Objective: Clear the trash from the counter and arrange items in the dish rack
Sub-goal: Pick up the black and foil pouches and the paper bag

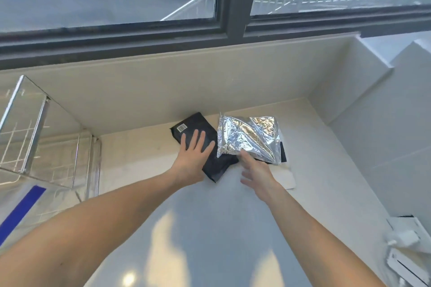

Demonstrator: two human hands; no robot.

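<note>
Our left fingers lie spread and flat on the black pouch, gripping nothing, which looks like pinning it so it cannot slide. Our right fingers are loosely spread too, the index reaching under the near edge of the silver foil bag, probably to lift that edge; nothing is held yet. The left hand and right hand come in from the counter's near edge. The foil bag overlaps the pouch and covers part of a white card, all heaped toward the far right corner of the counter, against the back wall. The dish rack stands at the left edge, well apart, so we judge trash comes first.
</note>
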